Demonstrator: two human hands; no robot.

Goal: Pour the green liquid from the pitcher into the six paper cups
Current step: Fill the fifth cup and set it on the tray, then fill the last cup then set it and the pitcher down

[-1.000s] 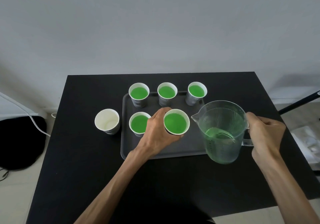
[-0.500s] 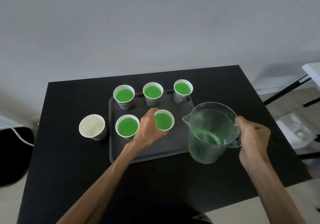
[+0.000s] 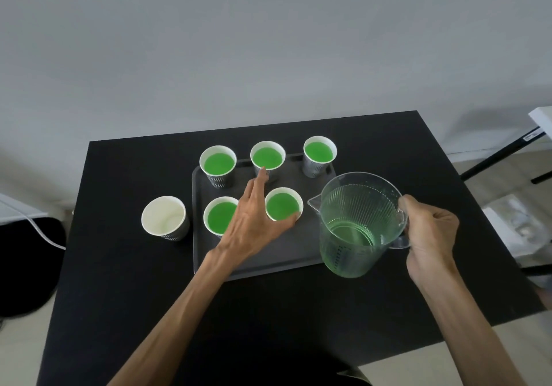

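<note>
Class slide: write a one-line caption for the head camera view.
Five green-filled cups on the tray, one empty cup beside it; right hand holds the pitcher.

The left hand [image 3: 254, 221] hides part of the near-left cup [image 3: 219, 216]; the right hand [image 3: 430, 233] covers the pitcher [image 3: 355, 224] handle.

You have one camera, and it sits on your head. It looks forward and down at the table [image 3: 125, 266] from above, quite near. The wide lens bends the edges. The far wall fills the top, toward 12 o'clock. Your arms come in from 6 o'clock. The floor shows at 3 and 9 o'clock.
</note>
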